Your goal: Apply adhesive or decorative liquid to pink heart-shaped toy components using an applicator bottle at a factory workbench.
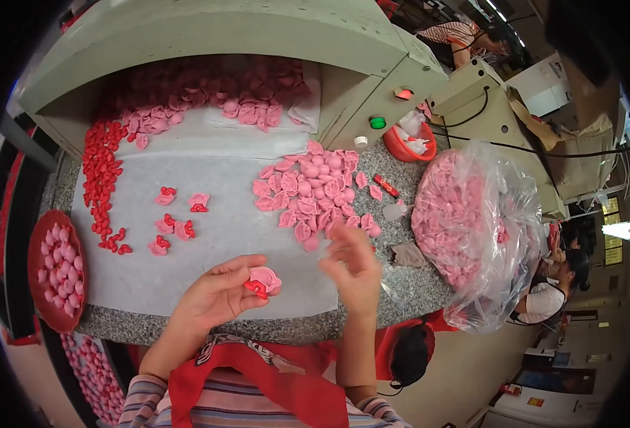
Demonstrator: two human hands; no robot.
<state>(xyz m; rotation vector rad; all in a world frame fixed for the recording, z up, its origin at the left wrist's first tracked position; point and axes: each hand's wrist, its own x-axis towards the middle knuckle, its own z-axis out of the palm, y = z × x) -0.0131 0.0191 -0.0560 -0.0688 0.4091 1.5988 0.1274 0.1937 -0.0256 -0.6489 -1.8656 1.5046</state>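
My left hand (215, 294), palm up, is closed on a small pink moulded piece (264, 276) with a red bow-shaped piece (256, 288) at its lower edge. My right hand (356, 265) is raised a little to the right of it, fingers curled and smeared by motion, so whether it holds anything does not show. Just beyond the right hand lies a heap of loose pink pieces (315, 187), some rounded and some hollow. Several pink pieces with red bows (184, 230) rest on the white sheet (236, 207) ahead of my left hand.
Loose red pieces (101, 189) line the sheet's left side. A red bowl of pink pieces (58, 314) stands far left. Under the grey-green machine housing (258, 43) lie more pink pieces. At right are a clear bag of pink pieces (458, 221), a red basket (404, 151) and a red tube (386, 185).
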